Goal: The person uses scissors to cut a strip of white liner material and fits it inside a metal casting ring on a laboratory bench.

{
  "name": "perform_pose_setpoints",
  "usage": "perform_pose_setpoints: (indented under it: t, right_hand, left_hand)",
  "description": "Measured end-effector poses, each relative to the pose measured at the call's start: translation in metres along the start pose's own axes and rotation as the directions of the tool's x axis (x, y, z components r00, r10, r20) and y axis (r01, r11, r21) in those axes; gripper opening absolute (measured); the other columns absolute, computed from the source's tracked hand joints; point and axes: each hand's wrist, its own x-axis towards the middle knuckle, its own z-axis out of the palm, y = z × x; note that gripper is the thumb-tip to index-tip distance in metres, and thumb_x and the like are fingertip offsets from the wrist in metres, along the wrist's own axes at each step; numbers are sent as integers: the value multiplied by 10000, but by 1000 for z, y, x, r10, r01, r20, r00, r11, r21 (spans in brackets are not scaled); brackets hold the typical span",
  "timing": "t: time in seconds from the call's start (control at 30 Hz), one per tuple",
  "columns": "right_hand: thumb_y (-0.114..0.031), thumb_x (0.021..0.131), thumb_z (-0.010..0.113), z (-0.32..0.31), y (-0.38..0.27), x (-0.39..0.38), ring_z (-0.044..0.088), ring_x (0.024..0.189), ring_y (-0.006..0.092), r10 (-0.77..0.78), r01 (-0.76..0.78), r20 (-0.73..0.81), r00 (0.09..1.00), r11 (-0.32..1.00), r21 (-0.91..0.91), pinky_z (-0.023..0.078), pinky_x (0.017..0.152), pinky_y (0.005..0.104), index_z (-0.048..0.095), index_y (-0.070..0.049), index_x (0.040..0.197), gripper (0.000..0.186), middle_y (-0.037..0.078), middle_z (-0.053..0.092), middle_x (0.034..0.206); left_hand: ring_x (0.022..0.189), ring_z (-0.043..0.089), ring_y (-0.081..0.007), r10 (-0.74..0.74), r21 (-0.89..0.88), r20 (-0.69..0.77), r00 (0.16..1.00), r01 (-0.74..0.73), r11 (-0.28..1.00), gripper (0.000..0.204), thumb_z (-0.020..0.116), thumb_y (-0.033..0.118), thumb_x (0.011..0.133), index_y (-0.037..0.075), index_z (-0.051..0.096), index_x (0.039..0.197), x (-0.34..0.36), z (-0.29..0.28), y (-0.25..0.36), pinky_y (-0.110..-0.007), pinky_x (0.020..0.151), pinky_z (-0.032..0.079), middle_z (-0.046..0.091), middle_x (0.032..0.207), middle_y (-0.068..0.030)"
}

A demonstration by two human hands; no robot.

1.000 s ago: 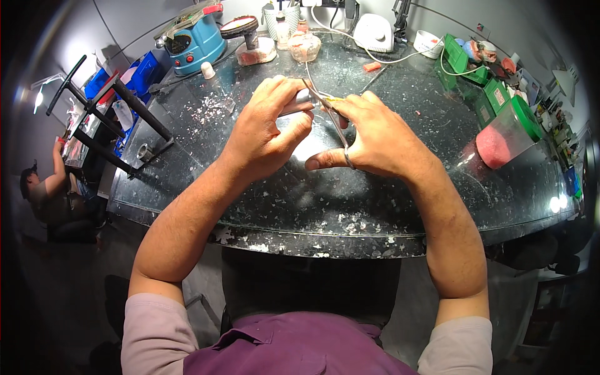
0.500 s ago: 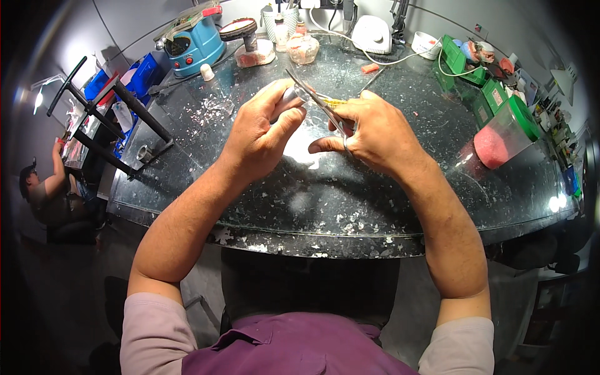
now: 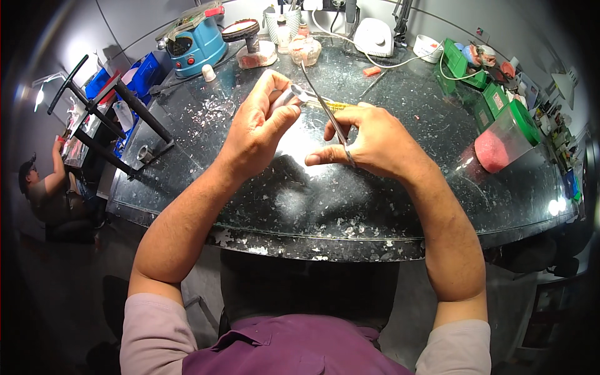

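Over the middle of the bench, my left hand (image 3: pixel 255 128) is closed around a small grey, tube-like piece (image 3: pixel 284 100), its rounded end facing right. My right hand (image 3: pixel 384 139) holds metal scissors (image 3: pixel 326 109), thumb and fingers spread at the handles. One long blade points up and away, just right of the grey piece; a second, whitish part beside it is hard to make out. Behind the scissors, by my right fingers, is a thin yellow strip or stick (image 3: pixel 337 105); whether I hold it or it lies on the bench, I cannot tell.
On the dark, scuffed bench (image 3: pixel 325 219) stand a blue machine (image 3: pixel 197 50), a round-topped stand (image 3: pixel 250 44) and a glass jar (image 3: pixel 305 51) at the back. To the right are a green-lidded tub of pink powder (image 3: pixel 500 144) and green boxes (image 3: pixel 459 65). A person (image 3: pixel 53 181) sits far left.
The scissors have swung upright and slightly right, away from the grey piece, and my right thumb and fingers have spread wider. My left hand has barely shifted.
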Motion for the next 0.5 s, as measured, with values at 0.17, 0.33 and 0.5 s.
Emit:
perform_pose_setpoints:
  t: [0.17,0.33,0.5]
  right_hand:
    - [-805,620,723,2,0,0,663,839,302,-30,30,4,1000,999,-36,522,763,403,683,-11,842,826,149,670,842]
    - [-812,617,718,3,2,-1,635,970,319,-16,20,50,999,997,-70,505,853,424,680,-11,944,866,156,673,945]
    - [-721,640,772,0,-3,-2,562,1118,332,-38,44,123,992,998,-50,447,975,414,675,-20,1012,799,169,647,1067]
  left_hand:
    - [674,377,-41,10,8,-27,1000,-10,1000,247,562,276,919,86,483,1055,1,4,-1,-208,610,292,461,785,38]
    - [715,391,-47,-56,27,22,998,55,998,195,556,268,926,93,516,1001,2,1,7,-211,623,301,464,783,45]
    - [732,378,-42,9,72,6,1000,-9,997,198,575,253,917,84,509,997,0,3,2,-202,661,314,449,790,35]
